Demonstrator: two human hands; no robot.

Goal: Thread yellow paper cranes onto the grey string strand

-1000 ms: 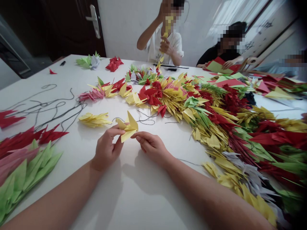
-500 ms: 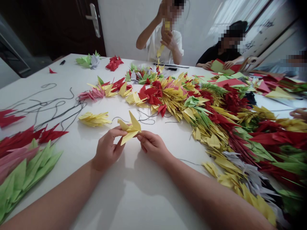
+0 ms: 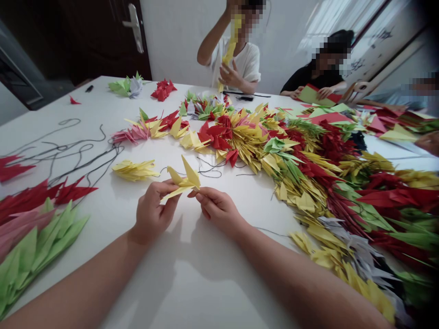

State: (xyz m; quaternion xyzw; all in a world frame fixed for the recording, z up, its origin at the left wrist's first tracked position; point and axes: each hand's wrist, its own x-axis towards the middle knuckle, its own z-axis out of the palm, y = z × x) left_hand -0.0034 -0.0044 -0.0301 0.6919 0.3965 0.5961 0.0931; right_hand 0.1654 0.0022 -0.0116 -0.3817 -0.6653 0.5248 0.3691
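Yellow paper crane (image 3: pixel 183 180), held just above the white table (image 3: pixel 192 283), gripped by the left hand (image 3: pixel 154 212); right hand (image 3: pixel 217 210) curled, its fingertips (image 3: pixel 195 193) at the crane's edge, grip uncertain. Risk: squeezing could crush the thin folds; the nearby dark thread (image 3: pixel 209 173) could snag the paper.

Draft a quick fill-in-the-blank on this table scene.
The left hand holds a folded paper crane coloured ____.
The loose thread on the table is ____.
The bunch of paper cranes at the lower left of the view is mostly ____.

Missing words in order: yellow; black; green.
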